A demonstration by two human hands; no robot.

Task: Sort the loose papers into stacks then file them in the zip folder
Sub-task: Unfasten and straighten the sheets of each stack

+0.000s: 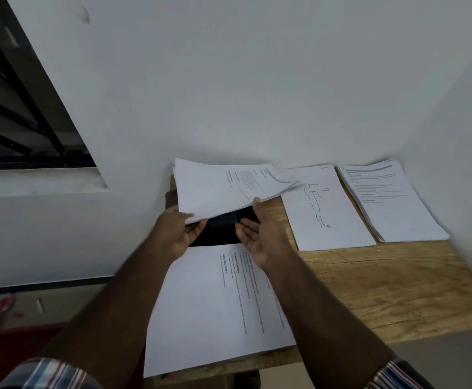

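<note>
Hands: the left hand point(179, 234) pinches the near left corner of a lifted sheaf of papers point(223, 186), thumb on top, fingers curled beneath. The right hand point(260, 237) is spread palm-up, fingers straight, its fingertips point(256, 202) propping the sheaf's near edge from below.

Wooden surface point(383, 290): carries everything listed, set against a white wall.

Near stack point(218, 304): the largest sheet area, printed text on top, lying closest to the person with its near left corner past the surface's edge. Squared; looks sorted.

Lifted sheaf: several sheets, fanned at the right end, held off the surface above the folder, tilted.

Far right stack point(392, 200): thick pile of text pages by the corner of the wall, edges slightly stepped.

Figure sheet point(324, 209): line drawing of a standing body, flat between the lifted sheaf and the far right stack; thickness cannot be told.

Zip folder point(223, 228): dark, mostly hidden under the sheaf and the hands; whether it is unzipped cannot be told.

Status, by judgement: sorting looks mostly done, three piles laid out and one bundle in hand. Nothing visibly sits inside the folder, so filing appears to remain entirely.
</note>
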